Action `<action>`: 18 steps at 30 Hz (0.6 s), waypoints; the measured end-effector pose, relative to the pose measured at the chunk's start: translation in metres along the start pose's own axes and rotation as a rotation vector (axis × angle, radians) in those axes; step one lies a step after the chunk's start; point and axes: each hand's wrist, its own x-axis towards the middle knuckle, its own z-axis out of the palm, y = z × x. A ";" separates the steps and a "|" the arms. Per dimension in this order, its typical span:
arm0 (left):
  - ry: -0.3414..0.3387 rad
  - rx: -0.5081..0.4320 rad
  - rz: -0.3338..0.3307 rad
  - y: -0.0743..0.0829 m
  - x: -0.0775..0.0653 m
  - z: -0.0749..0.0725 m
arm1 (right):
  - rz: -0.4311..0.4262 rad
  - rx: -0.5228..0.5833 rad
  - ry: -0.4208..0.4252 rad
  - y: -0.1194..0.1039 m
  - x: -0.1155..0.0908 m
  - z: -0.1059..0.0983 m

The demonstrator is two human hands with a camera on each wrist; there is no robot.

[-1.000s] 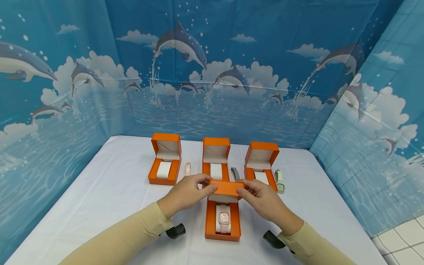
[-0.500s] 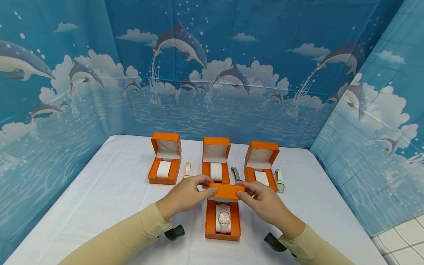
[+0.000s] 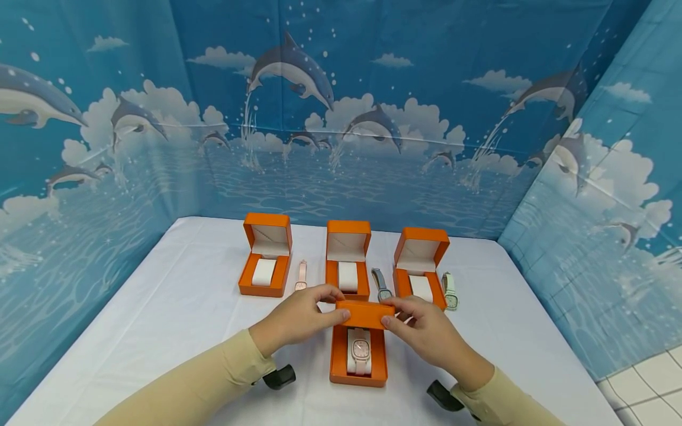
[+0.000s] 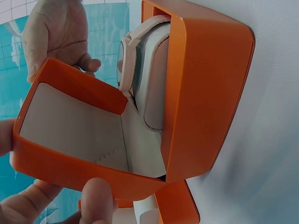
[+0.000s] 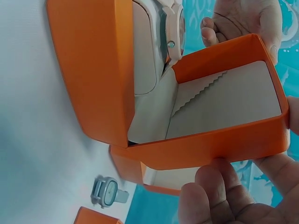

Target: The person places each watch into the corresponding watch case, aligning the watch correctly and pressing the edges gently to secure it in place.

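In the head view, an orange watch box (image 3: 379, 364) sits near the front of the table, its hinged lid (image 3: 365, 315) tilted partway over the base. A pink square-faced watch (image 3: 360, 349) is wrapped round the white cushion inside. My left hand (image 3: 302, 315) pinches the lid's left end between thumb and fingers, while my right hand (image 3: 431, 332) grips the right end the same way. Both wrist views look in from the sides: the white lining of the lid (image 4: 70, 126) faces the pink watch (image 5: 174, 32), with a clear gap between them.
Behind stand three opened orange watch boxes, left (image 3: 276, 290), middle (image 3: 363, 278) and right (image 3: 437, 290), with bare white cushions. Beside them lie a pink watch (image 3: 302, 275), a grey-blue watch (image 3: 380, 283) and a pale green watch (image 3: 450, 293). A white cloth (image 3: 202, 266) covers the table.
Both hands have swung the lid forward and down toward the base, so its front edge now hides the inner lining in the head view. The other boxes and watches have stayed put.
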 end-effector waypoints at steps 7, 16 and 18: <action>-0.021 -0.020 0.007 -0.001 -0.002 0.000 | -0.035 -0.006 -0.011 0.001 -0.003 0.001; -0.027 -0.021 0.024 -0.001 -0.005 0.000 | -0.023 0.009 -0.055 0.003 -0.003 0.001; -0.032 -0.022 0.022 -0.001 -0.006 0.001 | -0.023 0.013 -0.066 0.004 -0.003 0.000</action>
